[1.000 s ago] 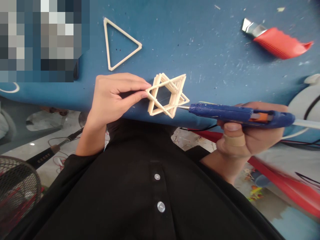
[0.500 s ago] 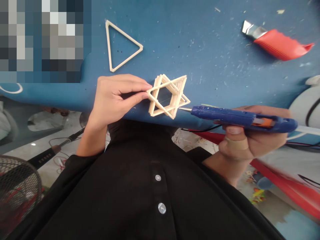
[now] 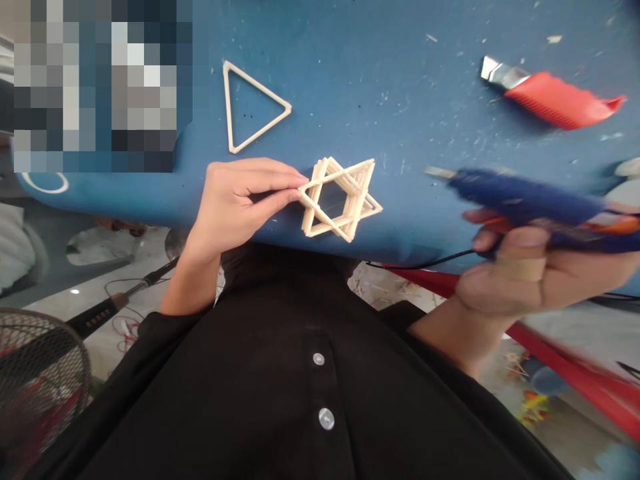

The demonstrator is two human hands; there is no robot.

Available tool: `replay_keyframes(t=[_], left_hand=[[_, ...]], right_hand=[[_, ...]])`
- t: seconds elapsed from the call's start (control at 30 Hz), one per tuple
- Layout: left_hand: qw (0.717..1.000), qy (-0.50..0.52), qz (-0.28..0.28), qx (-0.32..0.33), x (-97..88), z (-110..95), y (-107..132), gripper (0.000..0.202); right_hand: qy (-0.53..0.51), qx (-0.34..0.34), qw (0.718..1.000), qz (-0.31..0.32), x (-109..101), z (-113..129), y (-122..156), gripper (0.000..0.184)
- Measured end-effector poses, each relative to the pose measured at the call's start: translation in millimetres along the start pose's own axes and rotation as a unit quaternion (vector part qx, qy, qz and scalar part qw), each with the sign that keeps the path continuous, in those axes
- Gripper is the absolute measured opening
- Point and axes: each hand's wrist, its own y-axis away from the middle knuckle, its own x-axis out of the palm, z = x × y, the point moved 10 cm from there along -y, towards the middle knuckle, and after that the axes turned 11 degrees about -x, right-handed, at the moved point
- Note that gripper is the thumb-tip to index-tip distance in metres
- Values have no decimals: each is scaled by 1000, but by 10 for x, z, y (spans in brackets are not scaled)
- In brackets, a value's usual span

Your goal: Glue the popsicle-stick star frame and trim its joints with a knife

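Observation:
My left hand (image 3: 250, 200) pinches the left point of a star-shaped stack of thin wooden sticks (image 3: 359, 200) between thumb and fingers. The star is built of layered stick triangles, near the table's front edge. To its right, my right hand (image 3: 525, 267) grips a blue glue gun (image 3: 530, 197), blurred by motion. Its metal nozzle points left and stands apart from the star. A tan strip wraps the right thumb. One separate stick triangle (image 3: 258, 127) lies flat on the table, above my left hand.
A red-handled utility knife (image 3: 560, 100) lies on the blue table (image 3: 390, 80) at the back right. Small scraps dot the surface. A black cord (image 3: 425, 262) runs from the glue gun along the front edge. A fan (image 3: 43, 387) stands at lower left.
My right hand has drawn the glue gun away to the right, so its nozzle has left the star's right side. My left hand keeps its pinch on the star.

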Motion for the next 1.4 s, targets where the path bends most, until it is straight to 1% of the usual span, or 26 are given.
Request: replay_keyframes(t=[0.07,0.1,0.13,0.2,0.23,0.3,0.33,0.37,0.4,0.43,0.47,0.5,0.53,0.6,0.63,0.7,0.73,0.8,0.87,0.93,1.0,1.07,1.17,1.23,1.3,1.4], left_hand=[[1000,1,-5,6,-9,-17,-4,13],[1000,2,-6,10,-12,-29,-8,13],[1000,4,-5,12,-11,-43,-12,13],[1000,1,1,7,7,-62,-24,13],[1000,-5,4,1,19,-69,-30,13],[1000,-26,2,-4,39,-94,-45,14],[999,-37,-3,-1,44,-116,-53,14],[999,-49,-10,8,45,-145,-63,15],[998,-60,-18,20,44,-177,-75,15],[997,-71,-25,31,44,-206,-90,16],[995,-84,-31,40,47,-228,-111,17],[994,-99,-34,45,55,-242,-137,18],[992,-114,-34,46,67,-251,-167,19],[988,-142,-31,50,92,-278,-224,20],[986,-152,-31,55,99,-301,-247,19],[982,-172,-35,66,93,-349,-273,19],[980,-185,-42,67,70,-361,-278,19],[972,-220,-71,50,-28,-336,-277,23],[958,-266,-109,10,-175,-240,-259,25],[942,-308,-130,-33,-295,-106,-227,21],[928,-343,-137,-51,-356,5,-194,23],[914,-371,-160,-43,-401,66,-169,25],[902,-378,-208,12,-440,77,-158,23],[899,-365,-233,66,-446,36,-153,21],[893,-351,-258,115,-455,-61,-121,20],[885,-330,-281,171,-431,-343,-4,19]], right_hand=[[4,-1,1000,-11,21,-100,4,29],[4,0,1000,-18,34,-202,-4,25],[2,4,1000,-26,38,-346,-19,23],[1,14,998,-57,-14,-722,-67,24],[1,23,997,-77,-66,-939,-89,26],[13,41,991,-128,-219,-1353,-99,38],[45,58,988,-134,-277,-1531,-86,44],[105,54,981,-152,-372,-1618,-64,50],[176,42,971,-155,-436,-1645,-45,58],[248,21,956,-155,-483,-1607,-24,64],[314,-14,936,-160,-517,-1496,-4,69],[367,-56,912,-174,-536,-1325,22,74],[403,-103,888,-197,-545,-1110,55,79],[424,-192,847,-255,-527,-609,134,85],[408,-215,850,-255,-471,-400,126,75],[343,-255,875,-226,-299,-8,69,46],[301,-271,894,-189,-169,159,21,36],[204,-284,927,-135,45,415,-42,16],[139,-288,942,-102,200,580,-66,4],[100,-294,947,-82,302,683,-61,7],[70,-301,949,-59,385,755,-51,10],[42,-301,952,-30,468,814,-52,11],[5,-300,954,-12,548,923,-69,12],[-17,-302,953,-13,579,1012,-88,11],[-24,-310,950,-16,605,1114,-105,10],[-8,-320,947,-15,657,1258,-130,10]])
